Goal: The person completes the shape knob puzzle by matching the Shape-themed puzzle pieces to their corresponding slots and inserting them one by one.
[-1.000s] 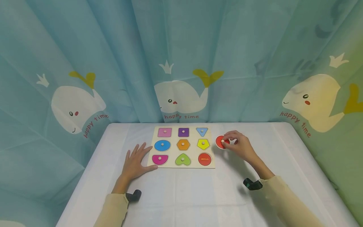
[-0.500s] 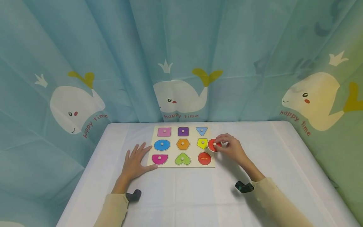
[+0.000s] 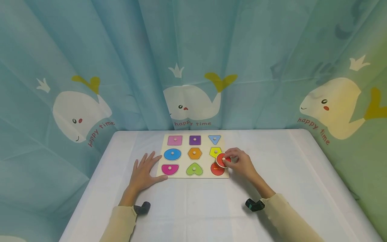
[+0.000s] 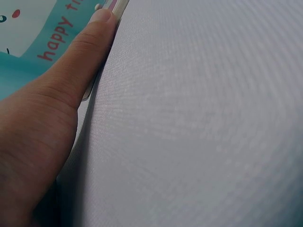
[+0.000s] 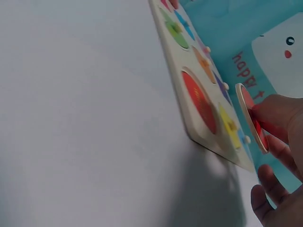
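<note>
A wooden peg puzzle board (image 3: 183, 173) lies flat on the table, filled with several knobbed shapes such as a green heart (image 3: 194, 171) and a yellow pentagon (image 3: 213, 152). Its round red recess (image 3: 217, 170) at the near right corner shows printed lettering. My right hand (image 3: 242, 163) pinches the red circle puzzle piece (image 3: 220, 162) by its knob, raised above the board and partly overlapping that recess in the head view. In the right wrist view the piece (image 5: 248, 111) is tilted on edge. My left hand (image 3: 145, 173) lies spread at the board's left edge, thumb at the near corner.
The white-covered table (image 3: 193, 208) reaches to a blue curtain (image 3: 260, 101) with whale prints right behind the board. A black wrist camera (image 3: 255, 205) sits on the right wrist, another camera (image 3: 142, 208) on the left.
My right hand has carried the red circle piece leftward and nearer, from beside the board to over its right edge by the round recess. The left hand has stayed in place.
</note>
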Motion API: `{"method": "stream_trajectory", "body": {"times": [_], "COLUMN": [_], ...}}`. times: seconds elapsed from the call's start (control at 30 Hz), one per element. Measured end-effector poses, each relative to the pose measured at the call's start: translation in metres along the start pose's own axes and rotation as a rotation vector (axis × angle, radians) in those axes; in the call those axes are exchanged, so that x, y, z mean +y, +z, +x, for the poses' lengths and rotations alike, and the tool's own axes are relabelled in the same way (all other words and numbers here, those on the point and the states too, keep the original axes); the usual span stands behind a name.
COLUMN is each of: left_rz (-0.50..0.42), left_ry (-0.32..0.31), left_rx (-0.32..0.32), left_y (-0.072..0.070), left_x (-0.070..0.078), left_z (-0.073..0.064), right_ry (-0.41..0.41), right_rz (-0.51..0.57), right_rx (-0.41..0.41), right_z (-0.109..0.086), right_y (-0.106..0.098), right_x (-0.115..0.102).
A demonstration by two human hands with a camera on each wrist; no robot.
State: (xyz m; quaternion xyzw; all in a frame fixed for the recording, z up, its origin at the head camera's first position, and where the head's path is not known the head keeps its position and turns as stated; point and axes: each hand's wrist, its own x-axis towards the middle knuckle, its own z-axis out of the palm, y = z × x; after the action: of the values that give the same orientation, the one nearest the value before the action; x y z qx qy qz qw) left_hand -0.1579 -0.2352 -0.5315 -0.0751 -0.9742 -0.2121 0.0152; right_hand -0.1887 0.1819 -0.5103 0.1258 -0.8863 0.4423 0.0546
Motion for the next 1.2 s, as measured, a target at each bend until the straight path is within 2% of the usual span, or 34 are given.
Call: {"method": "stream_trajectory", "body": {"times": [0.1, 0.5, 1.2], "left_rz": [0.002, 0.001, 0.0], "left_ry": [0.001, -0.007, -0.003], "left_rx": [0.001, -0.013, -0.012], "left_y": [0.001, 0.001, -0.002], "left_x": [0.0, -0.001, 0.002], "left_z": [0.0, -0.001, -0.001], "right_ry": [-0.003, 0.077, -0.004], "right_rz": [0.016, 0.031, -0.064], "right_rx": [-0.007, -0.034, -0.013], "right_z": [-0.004, -0.013, -0.017], "right_y": [0.006, 0.025, 0.035], "right_x": [-0.001, 0.0, 0.005]}}
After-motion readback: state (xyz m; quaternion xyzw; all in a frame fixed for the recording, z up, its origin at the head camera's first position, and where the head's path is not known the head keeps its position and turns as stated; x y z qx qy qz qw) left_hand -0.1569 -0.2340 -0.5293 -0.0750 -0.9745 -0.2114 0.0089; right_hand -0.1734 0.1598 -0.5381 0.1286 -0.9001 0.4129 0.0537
